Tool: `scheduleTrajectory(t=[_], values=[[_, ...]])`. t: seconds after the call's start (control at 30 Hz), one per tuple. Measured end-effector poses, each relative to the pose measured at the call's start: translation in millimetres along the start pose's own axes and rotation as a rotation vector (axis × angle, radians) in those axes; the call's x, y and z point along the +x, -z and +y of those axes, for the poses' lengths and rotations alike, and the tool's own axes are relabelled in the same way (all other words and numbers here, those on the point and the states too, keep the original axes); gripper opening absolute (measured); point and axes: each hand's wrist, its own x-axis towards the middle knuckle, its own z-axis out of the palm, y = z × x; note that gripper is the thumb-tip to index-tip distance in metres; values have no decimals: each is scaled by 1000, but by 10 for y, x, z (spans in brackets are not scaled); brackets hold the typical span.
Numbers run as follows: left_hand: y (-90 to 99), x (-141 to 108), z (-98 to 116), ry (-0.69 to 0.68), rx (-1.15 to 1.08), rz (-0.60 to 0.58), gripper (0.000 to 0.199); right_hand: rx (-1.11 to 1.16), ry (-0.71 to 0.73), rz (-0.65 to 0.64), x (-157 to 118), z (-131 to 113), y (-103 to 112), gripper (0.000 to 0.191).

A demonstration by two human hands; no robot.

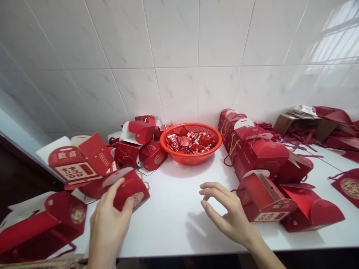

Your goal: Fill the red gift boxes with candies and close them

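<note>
On the left side of the white table, my left hand [110, 215] has its thumb and fingers around the near side of a red gift box [130, 188] with a gold round emblem and a cord handle. To the right, my right hand [224, 211] hovers over the table with fingers curved and apart, holding nothing. Nearest to it stands another red gift box [259, 198], with a white printed panel and its top flaps folded up. Between and beyond the hands sits a red plastic basket [193, 158] full of small red-wrapped candies [186, 141].
More red gift boxes crowd the left, including an open-flapped one [77, 160] and one at the near edge [56, 220]. A row of boxes [252, 145] lines the right. Dark red ribbons [301, 134] and flat cardboard lie farther right. A tiled wall [179, 89] rises behind.
</note>
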Motion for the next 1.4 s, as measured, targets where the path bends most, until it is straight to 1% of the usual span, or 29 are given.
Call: scheduleTrajectory(t=[0.1,0.13,0.2,0.3,0.37,0.4,0.47,0.6,0.67,0.8,0.87,1.0,1.1,1.17,1.2,1.27,1.33,1.4], values=[[-116,-104,148,27,-53,-40,42,29,-42,-34,-2,61,-95,16],[-170,-155,221,20,-113,-76,38,38,-57,-37,0,79,-121,17],[-296,-277,382,-12,-243,-192,28,49,-94,-36,14,110,-168,23],[-489,-480,609,-125,-387,-410,15,66,-153,-29,36,160,-219,33],[-589,-589,723,-216,-437,-538,15,85,-203,-26,33,201,-232,36],[-626,-627,765,-257,-447,-580,16,101,-230,-23,26,222,-229,36],[-673,-662,819,-332,-442,-624,16,149,-284,-15,5,261,-209,37],[-699,-610,844,-472,-392,-677,11,244,-357,-11,-5,299,-152,42],[-704,-562,847,-523,-360,-697,16,246,-368,-13,9,297,-142,38],[-740,-482,884,-562,-275,-705,29,212,-338,-1,17,288,-167,24],[-771,-452,910,-563,-244,-712,29,195,-325,37,1,292,-189,21],[-833,-408,945,-559,-203,-785,26,204,-331,135,-41,308,-219,34],[-882,-383,961,-600,-153,-849,33,188,-338,147,-66,310,-228,45],[-917,-363,967,-640,-126,-858,32,169,-352,147,-88,313,-232,52],[-933,-351,969,-650,-119,-844,30,161,-368,149,-101,318,-233,56],[-956,-321,964,-634,-121,-772,26,162,-418,158,-126,334,-233,62],[-952,-283,950,-586,-138,-673,22,196,-474,157,-144,353,-231,64],[-915,-241,927,-539,-167,-599,21,231,-513,143,-151,367,-225,64]])
